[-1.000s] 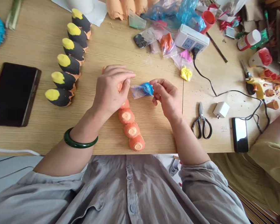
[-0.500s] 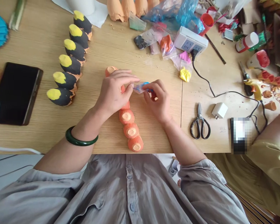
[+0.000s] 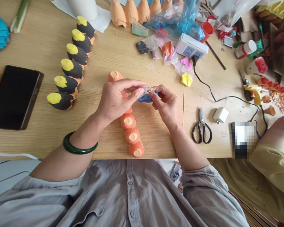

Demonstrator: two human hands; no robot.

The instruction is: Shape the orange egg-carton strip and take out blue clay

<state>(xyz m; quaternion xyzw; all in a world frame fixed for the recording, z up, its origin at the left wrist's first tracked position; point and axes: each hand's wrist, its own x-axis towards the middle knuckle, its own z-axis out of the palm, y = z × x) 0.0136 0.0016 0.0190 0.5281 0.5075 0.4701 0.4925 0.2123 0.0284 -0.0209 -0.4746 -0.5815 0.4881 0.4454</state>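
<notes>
A small clear plastic bag with blue clay [image 3: 145,97] in it is held between both hands over the table. My left hand [image 3: 117,97] pinches the bag's left edge between thumb and fingers. At its right edge, my right hand [image 3: 165,102] grips the bag with thumb and forefinger. Under my left hand runs a row of orange-coated cups [image 3: 133,136] with pale round tops; the hand hides the middle of the row. To the left stands a second row of black pieces with yellow tips [image 3: 72,68].
Clay bags, including a yellow one [image 3: 186,78], lie near a white power strip [image 3: 191,45]. Black-handled scissors [image 3: 201,127] and a white charger [image 3: 220,115] are on the right. A dark tablet [image 3: 14,97] lies left. Another person's arm [image 3: 279,132] rests at the far right.
The bag has turned and its top edge now faces me, with more of the blue clay showing. Both hands have shifted slightly, and the whole view has moved a little.
</notes>
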